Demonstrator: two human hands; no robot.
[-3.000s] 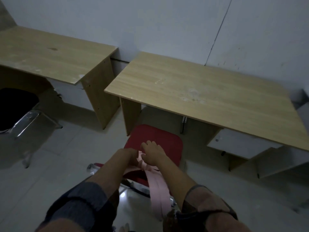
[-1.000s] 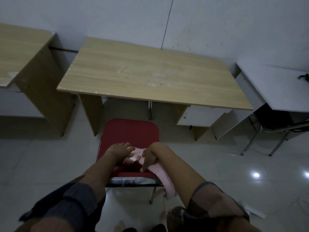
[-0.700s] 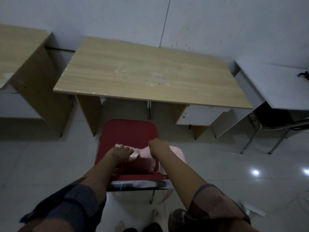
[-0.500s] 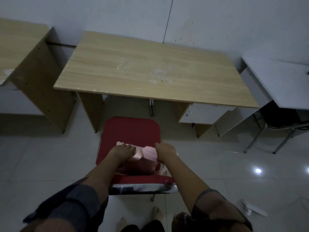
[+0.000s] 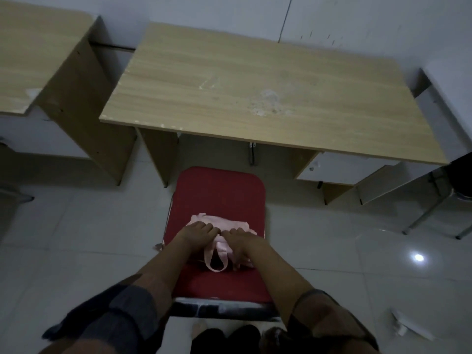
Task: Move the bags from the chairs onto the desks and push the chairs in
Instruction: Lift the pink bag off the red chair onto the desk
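A small pink cloth bag [image 5: 221, 222] lies bunched on the seat of a red chair [image 5: 219, 190], with its handle loop [image 5: 216, 261] trailing toward me. My left hand [image 5: 198, 232] presses on the bag's left part, fingers curled over the cloth. Beside it, almost touching, my right hand [image 5: 240, 242] grips the right part and the handle base. The chair stands out from a bare wooden desk [image 5: 255, 85], with only its front edge near the desk's front. Its metal back rail [image 5: 219, 309] is nearest me.
A second wooden desk [image 5: 30, 47] stands at the left, a white table [image 5: 457, 83] at the right with a dark chair on metal legs [image 5: 454, 180] below it. A scrap of paper [image 5: 408, 328] lies on the tiled floor. A wall runs behind the desks.
The bag hung over the seat's near edge before; it has since been gathered into a bundle on the seat. My hands have come together on top of it.
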